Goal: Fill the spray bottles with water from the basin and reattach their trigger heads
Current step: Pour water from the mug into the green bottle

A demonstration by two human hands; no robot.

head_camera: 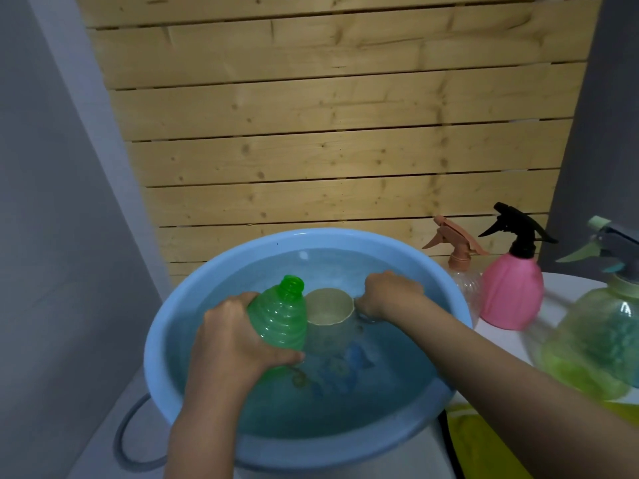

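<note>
Left hand gripping green bottle, cup in water-filled basin

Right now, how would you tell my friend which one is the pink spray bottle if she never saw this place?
Find the big blue basin of water in the middle; three spray bottles stand just right of it. The pink spray bottle is the middle one, between a clear bottle and a pale green bottle. It alone is solid-coloured and has a black trigger head.

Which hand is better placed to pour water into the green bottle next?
Right, probably: the right hand grips the cup, dipped beside the open neck of the green bottle, which the left hand holds.
</note>
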